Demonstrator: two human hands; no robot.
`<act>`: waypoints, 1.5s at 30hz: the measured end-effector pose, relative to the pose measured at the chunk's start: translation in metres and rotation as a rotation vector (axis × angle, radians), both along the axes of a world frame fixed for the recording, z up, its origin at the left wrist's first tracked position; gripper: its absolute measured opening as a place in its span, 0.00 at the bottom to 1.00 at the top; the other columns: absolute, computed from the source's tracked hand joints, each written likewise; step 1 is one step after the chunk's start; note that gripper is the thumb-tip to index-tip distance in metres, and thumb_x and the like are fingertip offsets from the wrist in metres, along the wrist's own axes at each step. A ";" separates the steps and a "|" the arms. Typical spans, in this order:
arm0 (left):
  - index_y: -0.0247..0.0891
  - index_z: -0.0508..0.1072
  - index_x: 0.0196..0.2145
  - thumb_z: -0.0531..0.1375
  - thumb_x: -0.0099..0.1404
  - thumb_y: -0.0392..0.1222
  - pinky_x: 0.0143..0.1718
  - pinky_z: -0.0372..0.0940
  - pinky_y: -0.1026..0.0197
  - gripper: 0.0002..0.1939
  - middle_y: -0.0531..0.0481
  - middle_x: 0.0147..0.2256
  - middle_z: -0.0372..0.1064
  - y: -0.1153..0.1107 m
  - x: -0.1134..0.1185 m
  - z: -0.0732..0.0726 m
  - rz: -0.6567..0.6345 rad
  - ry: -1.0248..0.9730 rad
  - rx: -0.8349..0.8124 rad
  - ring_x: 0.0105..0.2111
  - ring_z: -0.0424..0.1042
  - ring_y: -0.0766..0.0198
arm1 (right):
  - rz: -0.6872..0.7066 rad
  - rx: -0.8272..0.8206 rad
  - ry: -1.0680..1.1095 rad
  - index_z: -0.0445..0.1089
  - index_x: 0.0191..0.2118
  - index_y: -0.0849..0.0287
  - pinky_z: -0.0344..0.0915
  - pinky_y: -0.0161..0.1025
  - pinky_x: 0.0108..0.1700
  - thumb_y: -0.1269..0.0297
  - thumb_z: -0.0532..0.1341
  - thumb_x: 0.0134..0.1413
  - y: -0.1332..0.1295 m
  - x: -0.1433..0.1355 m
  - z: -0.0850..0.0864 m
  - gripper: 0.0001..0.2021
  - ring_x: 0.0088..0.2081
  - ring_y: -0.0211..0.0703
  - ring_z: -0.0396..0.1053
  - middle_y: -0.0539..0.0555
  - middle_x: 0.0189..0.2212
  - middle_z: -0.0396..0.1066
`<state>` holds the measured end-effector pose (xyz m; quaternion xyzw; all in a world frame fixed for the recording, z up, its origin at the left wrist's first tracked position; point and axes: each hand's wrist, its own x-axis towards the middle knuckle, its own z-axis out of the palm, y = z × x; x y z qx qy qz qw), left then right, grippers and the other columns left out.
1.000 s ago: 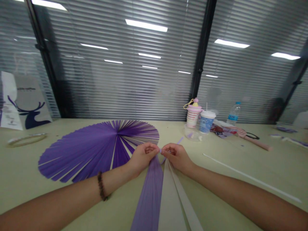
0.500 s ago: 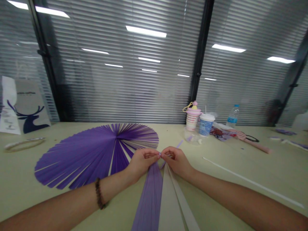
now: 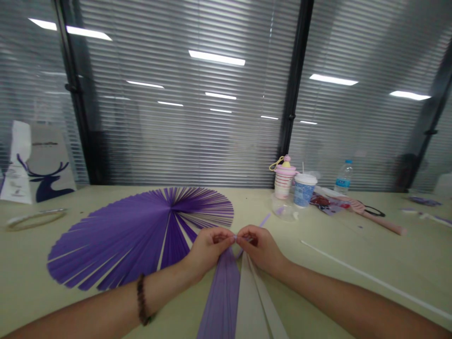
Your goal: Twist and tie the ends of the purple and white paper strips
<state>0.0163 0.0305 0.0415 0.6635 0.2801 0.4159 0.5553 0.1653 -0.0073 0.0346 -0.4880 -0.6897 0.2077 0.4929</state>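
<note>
My left hand and my right hand meet fingertip to fingertip in front of me, both pinched closed on a small light purple strip that shows only as a sliver between them. Below the hands, light purple strips fan down toward me, with cream-white strips beside them on the right. To the left lies a large round fan of dark purple strips, spread out from one centre; my left hand overlaps its right edge. A short lilac strip lies just beyond my right hand.
A long thin white strip crosses the right side of the table. Behind stand a pink-lidded cup, a blue paper cup, a clear dish and a water bottle. A ring and a deer-printed bag are at left.
The view has tilted slightly, so everything sits a little lower in the picture. Both hands keep the same pinch, and the strips lie much as before.
</note>
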 end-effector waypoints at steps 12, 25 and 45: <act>0.33 0.73 0.26 0.58 0.51 0.42 0.23 0.55 0.68 0.09 0.51 0.22 0.68 -0.002 0.000 0.003 0.040 0.072 0.049 0.22 0.62 0.70 | -0.044 -0.019 0.028 0.67 0.27 0.63 0.58 0.30 0.24 0.65 0.56 0.46 0.000 -0.001 0.002 0.07 0.22 0.33 0.61 0.51 0.21 0.66; 0.32 0.72 0.27 0.62 0.48 0.42 0.30 0.59 0.66 0.10 0.48 0.27 0.70 0.001 0.000 0.001 -0.012 -0.012 -0.011 0.27 0.66 0.67 | 0.030 -0.057 0.201 0.66 0.24 0.64 0.56 0.30 0.23 0.64 0.60 0.42 0.005 0.002 -0.002 0.08 0.20 0.32 0.60 0.49 0.19 0.64; 0.32 0.69 0.26 0.60 0.50 0.41 0.27 0.57 0.67 0.08 0.50 0.24 0.68 0.001 0.000 0.002 0.043 0.002 0.021 0.25 0.65 0.67 | 0.079 -0.071 0.141 0.67 0.26 0.64 0.55 0.30 0.24 0.63 0.57 0.46 0.003 -0.001 -0.003 0.08 0.21 0.33 0.59 0.49 0.20 0.64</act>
